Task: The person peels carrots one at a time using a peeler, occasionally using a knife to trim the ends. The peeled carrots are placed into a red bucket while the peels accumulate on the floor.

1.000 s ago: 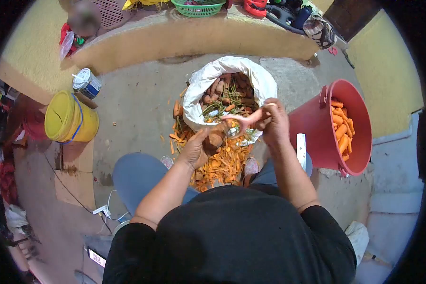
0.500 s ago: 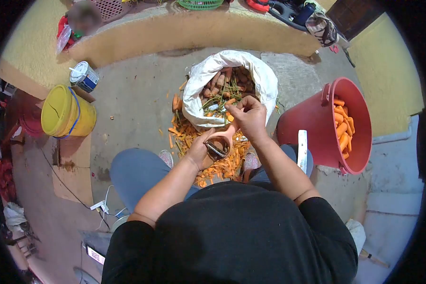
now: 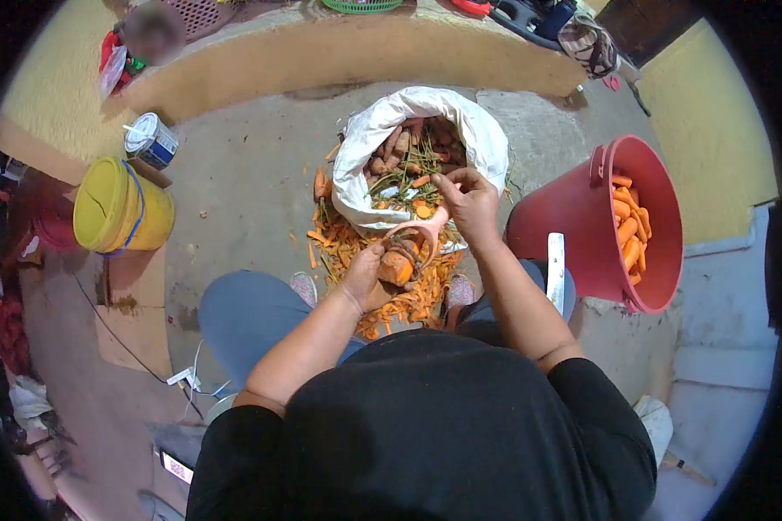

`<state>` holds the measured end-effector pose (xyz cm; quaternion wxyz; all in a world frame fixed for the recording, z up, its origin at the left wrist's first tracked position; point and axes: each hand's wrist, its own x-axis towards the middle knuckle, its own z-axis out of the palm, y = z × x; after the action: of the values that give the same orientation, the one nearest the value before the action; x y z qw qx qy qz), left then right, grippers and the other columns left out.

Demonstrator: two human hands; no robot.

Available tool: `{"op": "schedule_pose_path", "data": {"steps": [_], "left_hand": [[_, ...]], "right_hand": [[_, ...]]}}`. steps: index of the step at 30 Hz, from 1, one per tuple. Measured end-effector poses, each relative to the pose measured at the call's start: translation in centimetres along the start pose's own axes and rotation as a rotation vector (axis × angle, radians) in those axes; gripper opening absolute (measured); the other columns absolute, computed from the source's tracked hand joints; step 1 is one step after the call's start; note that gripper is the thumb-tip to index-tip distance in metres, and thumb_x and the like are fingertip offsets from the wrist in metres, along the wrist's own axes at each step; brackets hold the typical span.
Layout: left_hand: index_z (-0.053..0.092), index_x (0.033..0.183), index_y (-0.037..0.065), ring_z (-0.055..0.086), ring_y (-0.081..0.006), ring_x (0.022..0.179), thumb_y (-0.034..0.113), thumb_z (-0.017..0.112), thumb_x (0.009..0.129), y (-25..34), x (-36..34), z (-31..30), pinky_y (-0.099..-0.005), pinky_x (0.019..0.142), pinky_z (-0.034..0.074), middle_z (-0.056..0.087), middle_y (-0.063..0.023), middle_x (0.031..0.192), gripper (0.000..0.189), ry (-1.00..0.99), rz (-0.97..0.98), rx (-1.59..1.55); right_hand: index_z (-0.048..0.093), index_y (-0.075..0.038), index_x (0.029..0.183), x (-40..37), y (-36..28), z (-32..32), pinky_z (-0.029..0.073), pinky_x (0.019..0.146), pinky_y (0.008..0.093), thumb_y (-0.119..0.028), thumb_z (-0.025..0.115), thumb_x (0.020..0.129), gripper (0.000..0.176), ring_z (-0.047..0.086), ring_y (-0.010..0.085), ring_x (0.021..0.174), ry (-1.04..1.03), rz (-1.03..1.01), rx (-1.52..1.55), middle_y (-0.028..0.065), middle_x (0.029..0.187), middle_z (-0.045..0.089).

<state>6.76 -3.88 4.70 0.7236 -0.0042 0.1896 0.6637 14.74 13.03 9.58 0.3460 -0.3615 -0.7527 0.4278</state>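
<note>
My left hand (image 3: pixel 362 280) is closed around a carrot (image 3: pixel 396 268). Bare orange flesh shows on the near part of the carrot, while brown skin covers its far side. My right hand (image 3: pixel 475 211) grips a pinkish peeler (image 3: pixel 433 227) by its handle, thumb and forefinger reaching forward. The peeler's wide head lies at the far right side of the carrot. Just beyond both hands stands a white sack (image 3: pixel 353 193) with its rim rolled down, holding unpeeled carrots (image 3: pixel 400 149) and green stems. Orange peelings (image 3: pixel 419 306) cover the floor below my hands.
To the right, a tilted red bucket (image 3: pixel 553 217) holds peeled carrots (image 3: pixel 630 233). A knife-like white blade (image 3: pixel 555 273) lies by my right thigh. Left of me stand a yellow bucket (image 3: pixel 113 207) and a paint tub (image 3: pixel 154 141). A low ledge (image 3: pixel 347 54) runs behind.
The peeler's head has shifted up and away, uncovering the carrot in my left hand. More orange flesh shows on the carrot. My right hand has moved slightly right.
</note>
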Motion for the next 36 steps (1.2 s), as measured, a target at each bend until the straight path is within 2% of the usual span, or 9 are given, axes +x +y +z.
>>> {"op": "schedule_pose_path", "data": {"steps": [5,9,10,11,17,23,29,33,36], "left_hand": [[0.048,0.109,0.005,0.058,-0.0194,0.078,0.031,0.033,0.090,0.1,-0.5,1.6,-0.0309,0.061,0.050,0.057,-0.0077,0.094,0.035,0.093,0.021,0.016],[0.048,0.110,0.006,0.058,-0.0190,0.081,0.034,0.034,0.090,-0.1,-0.3,0.9,-0.0337,0.062,0.050,0.057,-0.0075,0.095,0.036,0.084,0.062,0.041],[0.048,0.110,0.006,0.058,-0.0188,0.080,0.034,0.035,0.090,-0.2,-0.3,0.6,-0.0336,0.062,0.050,0.057,-0.0074,0.094,0.037,0.077,0.065,0.070],[0.048,0.109,0.006,0.057,-0.0187,0.080,0.035,0.036,0.089,-0.2,-0.4,0.3,-0.0335,0.062,0.050,0.057,-0.0074,0.093,0.037,0.070,0.067,0.099],[0.046,0.117,0.010,0.058,-0.0224,0.077,0.034,0.041,0.088,0.2,-1.0,1.0,-0.0348,0.056,0.048,0.057,-0.0064,0.096,0.038,0.108,-0.037,0.116],[0.048,0.113,0.011,0.058,-0.0162,0.076,0.035,0.040,0.088,-0.5,-0.2,0.1,-0.0324,0.056,0.049,0.057,-0.0055,0.093,0.035,0.116,0.020,0.136],[0.051,0.107,0.007,0.059,-0.0172,0.074,0.031,0.041,0.088,0.0,-1.7,3.4,-0.0332,0.059,0.050,0.058,-0.0058,0.090,0.032,0.150,-0.043,0.100],[0.050,0.109,0.005,0.058,-0.0177,0.078,0.028,0.038,0.089,-0.2,-0.7,0.3,-0.0328,0.066,0.050,0.057,-0.0070,0.092,0.032,0.064,-0.045,0.111],[0.047,0.113,0.003,0.058,-0.0183,0.086,0.026,0.033,0.091,-0.2,-0.7,0.9,-0.0331,0.076,0.048,0.056,-0.0091,0.100,0.036,0.102,0.027,0.139]], "right_hand": [[0.050,-0.001,0.056,0.1,-1.9,-0.9,0.033,0.041,0.0261,-0.029,0.069,0.073,0.038,0.039,0.0083,0.044,-0.112,0.040,-0.224,0.0025,0.046,0.046],[0.051,0.000,0.056,-2.4,-3.4,1.0,0.037,0.044,0.0275,-0.026,0.070,0.066,0.034,0.042,0.0106,0.045,-0.112,-0.264,-0.268,0.0047,0.048,0.048],[0.053,0.000,0.056,-1.6,-2.2,1.4,0.041,0.047,0.0297,-0.023,0.069,0.062,0.028,0.048,0.0139,0.047,-0.090,-0.207,-0.341,0.0080,0.049,0.051],[0.062,-0.001,0.064,-0.5,-1.7,0.8,0.046,0.058,0.0370,-0.027,0.065,0.061,0.027,0.059,0.0287,0.057,-0.138,0.039,-0.438,0.0171,0.060,0.058],[0.061,0.000,0.064,3.9,2.5,-3.4,0.047,0.052,0.0342,-0.023,0.064,0.062,0.024,0.059,0.0248,0.050,0.160,0.189,-0.526,0.0165,0.054,0.057],[0.062,-0.001,0.064,-1.3,-1.0,0.6,0.046,0.056,0.0345,-0.024,0.063,0.061,0.023,0.059,0.0273,0.054,-0.073,-0.102,-0.387,0.0152,0.058,0.059],[0.058,0.001,0.061,3.2,2.3,-3.2,0.045,0.051,0.0365,-0.021,0.062,0.063,0.022,0.058,0.0280,0.051,0.197,0.130,-0.551,0.0172,0.056,0.057],[0.058,0.000,0.062,-2.0,-2.3,-0.1,0.044,0.051,0.0347,-0.021,0.064,0.063,0.021,0.057,0.0251,0.050,0.010,-0.185,-0.373,0.0144,0.055,0.057],[0.059,-0.001,0.062,-2.5,-1.0,1.0,0.045,0.053,0.0358,-0.023,0.064,0.062,0.023,0.057,0.0270,0.051,-0.123,-0.020,-0.339,0.0150,0.058,0.058]]}}
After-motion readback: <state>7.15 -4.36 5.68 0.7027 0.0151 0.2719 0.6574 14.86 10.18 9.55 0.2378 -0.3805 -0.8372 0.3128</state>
